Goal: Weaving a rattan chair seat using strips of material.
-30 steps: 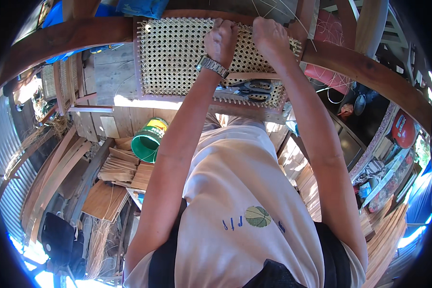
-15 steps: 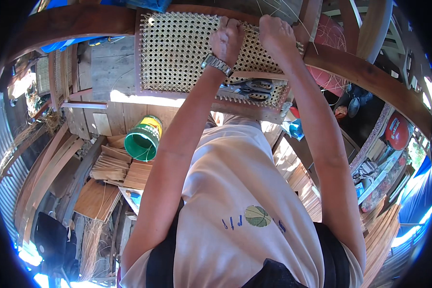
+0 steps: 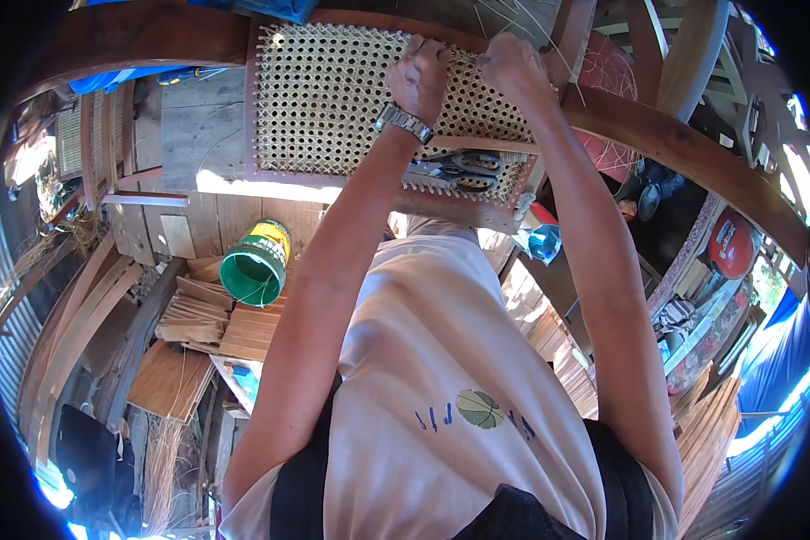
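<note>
Cane mesh [image 3: 333,99] in its frame [image 3: 250,117], seen from my remote post: the panel lies beyond the wearer's lap, its open weave spanning the frame from the left edge to beyond the hands. I judge the weaving largely done; the ends protruding along the near edge appear unfinished, and what lies beneath the fists I cannot assess. The left hand [image 3: 418,79] and right hand [image 3: 515,74] sit at the far part of the mesh, fingers curled inward; whether either pinches a strand I cannot tell. Nearer, scissors [image 3: 472,171] rest on the panel beside a wooden strip [image 3: 486,143]. Loose strands [image 3: 513,16] lie past the far edge; a green bucket [image 3: 256,265] lies lower left.
</note>
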{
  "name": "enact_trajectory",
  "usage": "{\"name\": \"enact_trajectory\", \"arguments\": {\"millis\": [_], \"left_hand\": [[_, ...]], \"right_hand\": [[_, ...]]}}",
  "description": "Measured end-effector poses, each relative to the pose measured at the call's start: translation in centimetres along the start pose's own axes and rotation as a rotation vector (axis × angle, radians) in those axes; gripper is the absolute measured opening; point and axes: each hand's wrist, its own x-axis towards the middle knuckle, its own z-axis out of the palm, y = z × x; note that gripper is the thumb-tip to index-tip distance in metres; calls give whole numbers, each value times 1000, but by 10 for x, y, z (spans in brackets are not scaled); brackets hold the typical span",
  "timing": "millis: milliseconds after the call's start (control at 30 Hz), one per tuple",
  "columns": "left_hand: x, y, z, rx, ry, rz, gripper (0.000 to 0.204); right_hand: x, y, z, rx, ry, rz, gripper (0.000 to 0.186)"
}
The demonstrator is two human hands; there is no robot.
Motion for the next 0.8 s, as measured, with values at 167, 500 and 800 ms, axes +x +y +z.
{"name": "enact_trajectory", "arguments": {"millis": [167,500,800], "left_hand": [[-1,-5,3,-3,22,18,6],[-2,-3,5,9,42,-5,8],[3,2,-2,15,-31,-42,12]], "right_hand": [[-6,-1,2,-28,53,-16,28],[-8,-24,-12,-153,142,-135,19],[5,-6,6,-89,91,21,29]]}}
